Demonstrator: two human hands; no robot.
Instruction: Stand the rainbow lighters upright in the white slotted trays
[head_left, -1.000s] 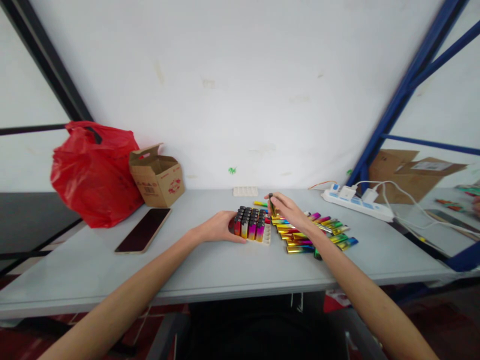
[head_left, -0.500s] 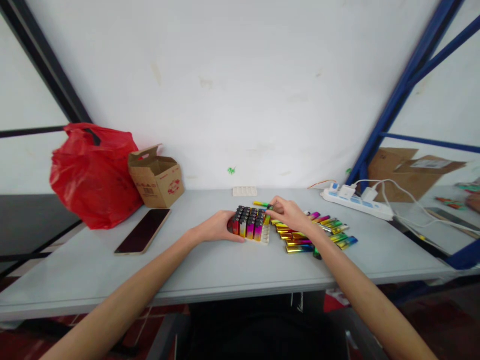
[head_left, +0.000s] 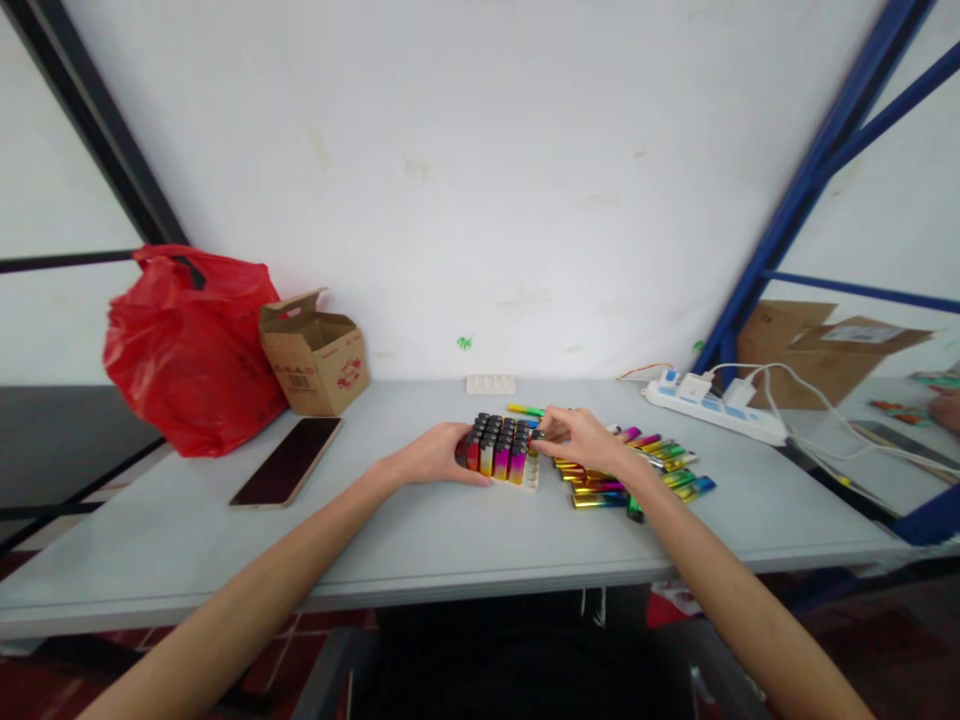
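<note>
Several shiny lighters (head_left: 500,460) with black tops stand upright in rows in a white tray (head_left: 530,474). My left hand (head_left: 436,455) is closed around the left side of this filled tray, with the thumb along its front. At the tray's right column, my right hand (head_left: 576,438) pinches a lighter (head_left: 535,443) by its dark top; its lower part sits among the slots. Slots toward the front of that column show bare. To the right lies a pile of loose metallic lighters (head_left: 600,482), partly hidden by my right forearm. Another lighter (head_left: 525,409) lies behind the tray.
A second white tray (head_left: 490,384) rests against the wall. At the left are a red plastic bag (head_left: 191,360), an open cardboard box (head_left: 319,365) and a phone (head_left: 287,462). A white power strip (head_left: 712,408) with cables lies at the right, beside a blue metal frame (head_left: 799,190).
My right hand has lowered slightly at the tray's right column, bringing the pinched lighter down among the slots. My left hand keeps its hold on the tray.
</note>
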